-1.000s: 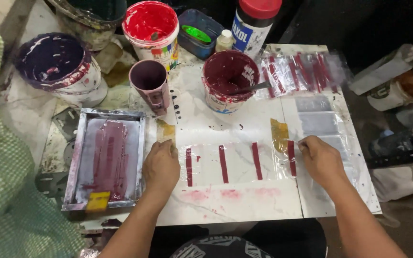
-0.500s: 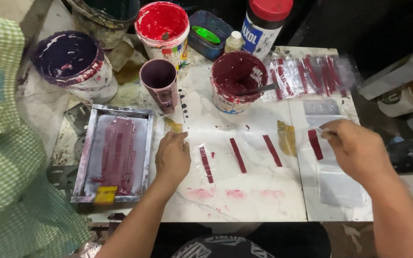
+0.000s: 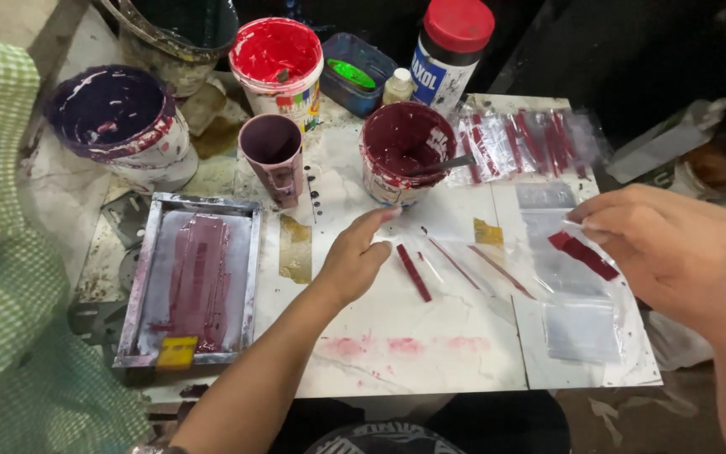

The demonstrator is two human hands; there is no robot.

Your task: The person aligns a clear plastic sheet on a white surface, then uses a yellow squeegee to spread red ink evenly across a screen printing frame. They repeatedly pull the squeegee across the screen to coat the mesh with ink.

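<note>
Printed clear film (image 3: 497, 269) between hands

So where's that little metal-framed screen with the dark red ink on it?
In the head view the metal-framed screen lies flat at the left of the white work board, just left of the left hand and below the small maroon cup.
</note>
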